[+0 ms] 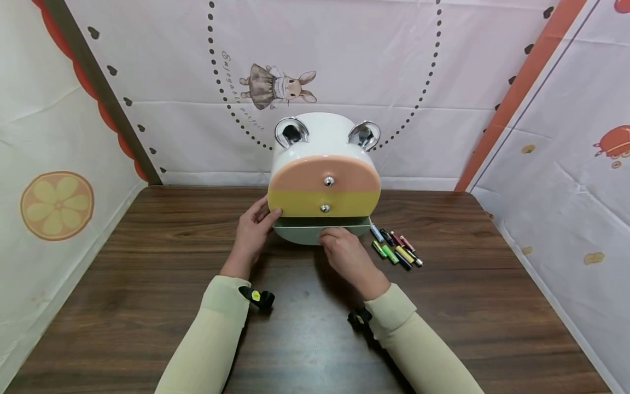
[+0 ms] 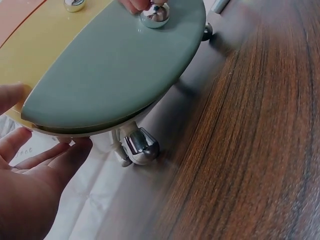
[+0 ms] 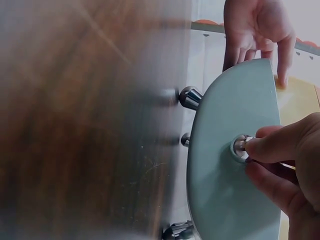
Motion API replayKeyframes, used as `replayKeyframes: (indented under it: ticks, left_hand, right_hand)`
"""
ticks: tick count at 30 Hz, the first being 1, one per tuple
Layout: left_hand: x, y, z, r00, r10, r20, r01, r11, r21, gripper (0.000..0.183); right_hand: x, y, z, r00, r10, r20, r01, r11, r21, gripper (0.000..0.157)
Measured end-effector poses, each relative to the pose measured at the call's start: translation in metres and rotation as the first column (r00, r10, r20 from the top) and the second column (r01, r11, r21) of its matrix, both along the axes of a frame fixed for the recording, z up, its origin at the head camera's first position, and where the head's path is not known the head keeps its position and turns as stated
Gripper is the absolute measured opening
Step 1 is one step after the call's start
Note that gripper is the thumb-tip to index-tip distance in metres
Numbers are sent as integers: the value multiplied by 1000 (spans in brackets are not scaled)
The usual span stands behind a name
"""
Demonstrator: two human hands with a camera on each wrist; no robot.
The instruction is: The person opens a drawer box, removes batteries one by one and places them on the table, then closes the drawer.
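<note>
A rounded storage box [image 1: 320, 137] with silver ears stands at the back of the table, its front split into peach, yellow and green drawers. The green bottom drawer [image 1: 297, 232] sticks partly out, with a dark gap above its front. My right hand [image 1: 346, 257] pinches the round silver knob [image 3: 241, 147] of that drawer between thumb and fingers. At the box's left side my left hand [image 1: 251, 235] holds the body, thumb on the yellow drawer front [image 1: 300, 203] and the other fingers along the side wall. Silver feet [image 2: 141, 145] show under the box.
Several small markers or batteries [image 1: 396, 249] in mixed colours lie right of the box, close to the pulled drawer. Behind the box hangs a printed cloth [image 1: 369, 54], with more cloth along both sides of the wooden table [image 1: 147, 284].
</note>
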State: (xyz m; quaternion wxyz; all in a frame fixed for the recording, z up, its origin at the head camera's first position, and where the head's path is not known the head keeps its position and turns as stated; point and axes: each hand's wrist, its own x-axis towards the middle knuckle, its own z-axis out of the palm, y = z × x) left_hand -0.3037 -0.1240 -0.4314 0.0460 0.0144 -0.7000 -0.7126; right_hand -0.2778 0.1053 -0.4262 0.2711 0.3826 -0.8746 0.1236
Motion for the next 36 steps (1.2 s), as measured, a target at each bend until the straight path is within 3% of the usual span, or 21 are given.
replayKeyframes:
  ticks: [7, 17, 24, 29, 36]
  left_hand:
    - [1, 2, 0, 1000, -2, -5, 2, 1000, 3, 55]
    - [13, 6, 22, 1000, -17, 25, 17, 1000, 11, 53]
    - [13, 5, 26, 1000, -21, 12, 21, 1000, -18, 54]
    - [10, 4, 22, 1000, -23, 12, 23, 1000, 3, 53]
    - [-1, -2, 2, 1000, -7, 6, 7, 1000, -7, 57]
  right_hand:
    - [-7, 1, 0, 1000, -20, 7, 20, 1000, 14, 9]
    - [-19, 0, 2, 998, -32, 50, 32, 999, -5, 10]
    - [-25, -1, 4, 994, -49, 95, 55, 997, -60, 9]
    - [-27, -1, 4, 992, -51, 113, 58, 996, -62, 9]
    - [-26, -2, 2, 992, -44, 121, 51, 997, -54, 9]
